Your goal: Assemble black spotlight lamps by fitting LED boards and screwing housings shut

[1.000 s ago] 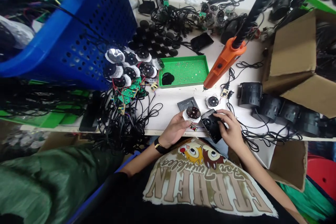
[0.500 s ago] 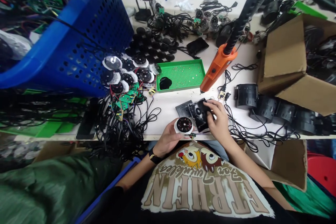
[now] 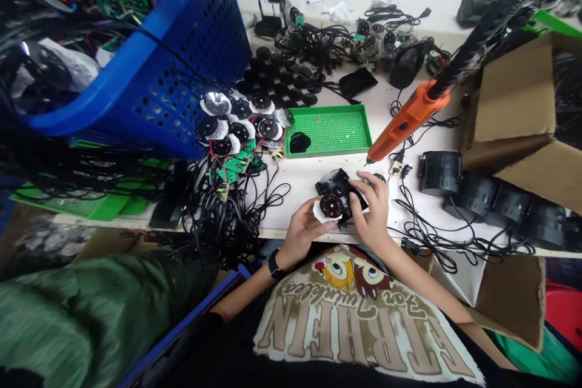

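While left hand (image 3: 302, 228) grips a disc (image 3: 331, 207), right hand (image 3: 374, 218) a housing (image 3: 337, 184), tray (image 3: 330, 153) holds bits (image 3: 324, 119).

Loose disc (image 3: 381, 177) partly hidden behind right hand (image 3: 373, 213); blue basket (image 3: 200, 30) cut off.

I see a black cloth T-shirt (image 3: 236, 351) bearing big tan block letters (image 3: 364, 341), cartoon animal faces (image 3: 352, 271) at their twelve o'clock, a black wristband (image 3: 274, 264) at their ten.

Soft light; stretched, blurry edges
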Tool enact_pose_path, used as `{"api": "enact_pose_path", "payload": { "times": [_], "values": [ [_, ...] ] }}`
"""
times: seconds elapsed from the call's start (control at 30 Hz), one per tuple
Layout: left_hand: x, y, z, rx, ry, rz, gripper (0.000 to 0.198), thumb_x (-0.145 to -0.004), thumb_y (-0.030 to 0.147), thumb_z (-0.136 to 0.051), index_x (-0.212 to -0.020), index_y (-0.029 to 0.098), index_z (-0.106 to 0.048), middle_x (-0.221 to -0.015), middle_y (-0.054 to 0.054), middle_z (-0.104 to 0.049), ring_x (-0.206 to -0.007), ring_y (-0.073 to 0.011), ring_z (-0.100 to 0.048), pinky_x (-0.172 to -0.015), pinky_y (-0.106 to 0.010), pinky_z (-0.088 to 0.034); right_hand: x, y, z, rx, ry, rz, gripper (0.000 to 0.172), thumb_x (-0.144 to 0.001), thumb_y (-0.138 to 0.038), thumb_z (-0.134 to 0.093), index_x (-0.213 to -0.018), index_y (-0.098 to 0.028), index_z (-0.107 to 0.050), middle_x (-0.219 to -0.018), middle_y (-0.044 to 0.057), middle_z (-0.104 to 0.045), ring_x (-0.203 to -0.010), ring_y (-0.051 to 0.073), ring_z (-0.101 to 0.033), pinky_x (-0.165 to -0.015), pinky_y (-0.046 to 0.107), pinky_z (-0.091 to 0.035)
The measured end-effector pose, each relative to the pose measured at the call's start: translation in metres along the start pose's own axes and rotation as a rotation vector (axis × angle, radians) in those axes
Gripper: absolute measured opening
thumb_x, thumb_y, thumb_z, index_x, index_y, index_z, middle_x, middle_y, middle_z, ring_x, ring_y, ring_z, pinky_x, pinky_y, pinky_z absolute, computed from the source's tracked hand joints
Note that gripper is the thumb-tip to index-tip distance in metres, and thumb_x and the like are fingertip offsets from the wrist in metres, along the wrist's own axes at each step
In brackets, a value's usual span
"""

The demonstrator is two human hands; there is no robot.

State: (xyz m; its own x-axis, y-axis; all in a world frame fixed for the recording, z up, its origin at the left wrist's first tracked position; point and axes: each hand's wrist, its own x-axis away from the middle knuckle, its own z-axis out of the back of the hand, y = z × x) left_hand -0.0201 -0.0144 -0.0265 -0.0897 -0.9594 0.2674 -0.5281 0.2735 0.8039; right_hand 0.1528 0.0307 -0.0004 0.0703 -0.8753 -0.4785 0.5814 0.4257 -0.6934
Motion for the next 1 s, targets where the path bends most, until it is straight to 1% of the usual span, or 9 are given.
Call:
{"api": "enact_pose_path", "payload": {
  "times": [0.17,0.3,0.47,0.6,0.7,0.8,0.83,0.9,1.0],
  "values": [
    [-0.001,-0.002,0.000,-0.035,0.034,-0.053,0.043,-0.076,0.031,-0.088,-0.113,0.020,-0.070,-0.101,-0.004,-0.076,-0.080,-0.0170,-0.070,-0.075,-0.029,-0.057,0.011,-0.007,0.017,-0.143,0.023,0.234,0.031,-0.086,-0.008,-0.065,-0.111,-0.026,-0.065,-0.101,0.006,-0.072,-0.097,0.025,-0.068,-0.090,0.050,-0.057],
    [-0.001,-0.002,-0.003,-0.025,0.009,-0.047,0.042,-0.077,0.034,-0.087,-0.113,0.020,-0.069,-0.091,-0.002,-0.074,-0.071,-0.0153,-0.068,-0.068,-0.027,-0.056,0.018,0.000,0.018,-0.117,0.002,0.305,0.027,-0.084,-0.007,-0.070,-0.104,-0.024,-0.065,-0.095,0.006,-0.073,-0.090,0.023,-0.067,-0.081,0.045,-0.059],
    [0.006,0.003,-0.006,-0.146,-0.012,-0.059,0.054,-0.071,0.034,-0.092,-0.117,0.020,-0.068,-0.104,-0.005,-0.075,-0.091,-0.0183,-0.069,-0.084,-0.029,-0.055,0.019,0.007,0.012,-0.104,0.038,0.422,0.025,-0.084,-0.007,-0.072,-0.101,-0.025,-0.065,-0.093,0.005,-0.072,-0.087,0.022,-0.067,-0.075,0.042,-0.060],
    [0.013,0.010,-0.007,-0.285,-0.107,-0.090,0.061,-0.072,0.035,-0.091,-0.127,0.020,-0.067,-0.120,-0.009,-0.072,-0.101,-0.0220,-0.066,-0.091,-0.033,-0.052,0.025,0.015,0.011,-0.169,0.046,0.453,0.025,-0.087,-0.006,-0.060,-0.094,-0.029,-0.065,-0.090,0.004,-0.071,-0.087,0.022,-0.069,-0.072,0.041,-0.061],
    [0.015,0.011,-0.006,-0.300,-0.086,-0.151,0.054,-0.082,0.043,-0.082,-0.129,0.021,-0.067,-0.125,-0.010,-0.065,-0.098,-0.0204,-0.063,-0.083,-0.030,-0.051,0.031,0.021,0.019,-0.161,0.106,0.304,0.018,-0.088,-0.012,-0.059,-0.089,-0.029,-0.063,-0.084,0.003,-0.069,-0.079,0.022,-0.070,-0.065,0.041,-0.060],
    [0.012,0.006,-0.008,-0.308,0.158,-0.156,0.043,-0.086,0.043,-0.078,-0.121,0.021,-0.065,-0.104,-0.004,-0.060,-0.088,-0.0156,-0.060,-0.075,-0.025,-0.049,0.029,0.026,0.033,-0.218,0.311,0.061,0.007,-0.089,-0.024,-0.063,-0.084,-0.027,-0.060,-0.080,0.003,-0.065,-0.074,0.021,-0.067,-0.067,0.039,-0.058],
    [0.010,0.005,-0.009,-0.331,0.226,-0.145,0.043,-0.085,0.041,-0.079,-0.119,0.021,-0.063,-0.098,-0.002,-0.058,-0.083,-0.0140,-0.059,-0.072,-0.024,-0.048,0.026,0.027,0.038,-0.281,0.377,-0.035,0.010,-0.088,-0.029,-0.066,-0.083,-0.026,-0.058,-0.080,0.002,-0.064,-0.074,0.020,-0.066,-0.068,0.038,-0.057],
    [0.004,0.002,-0.012,-0.431,0.273,-0.145,0.051,-0.081,0.037,-0.083,-0.122,0.021,-0.058,-0.096,0.000,-0.057,-0.074,-0.0113,-0.056,-0.068,-0.023,-0.046,0.018,0.031,0.044,-0.460,0.430,-0.254,0.021,-0.084,-0.036,-0.073,-0.084,-0.026,-0.055,-0.078,-0.001,-0.059,-0.071,0.017,-0.062,-0.067,0.034,-0.056],
    [-0.010,0.004,-0.017,-0.608,0.265,-0.186,0.075,-0.076,0.029,-0.086,-0.140,0.021,-0.048,-0.097,0.002,-0.059,-0.061,-0.0082,-0.052,-0.061,-0.024,-0.043,0.006,0.037,0.047,-0.742,0.345,-0.554,0.034,-0.073,-0.034,-0.083,-0.087,-0.027,-0.052,-0.074,-0.006,-0.053,-0.061,0.012,-0.055,-0.062,0.028,-0.056]
  ]
}}
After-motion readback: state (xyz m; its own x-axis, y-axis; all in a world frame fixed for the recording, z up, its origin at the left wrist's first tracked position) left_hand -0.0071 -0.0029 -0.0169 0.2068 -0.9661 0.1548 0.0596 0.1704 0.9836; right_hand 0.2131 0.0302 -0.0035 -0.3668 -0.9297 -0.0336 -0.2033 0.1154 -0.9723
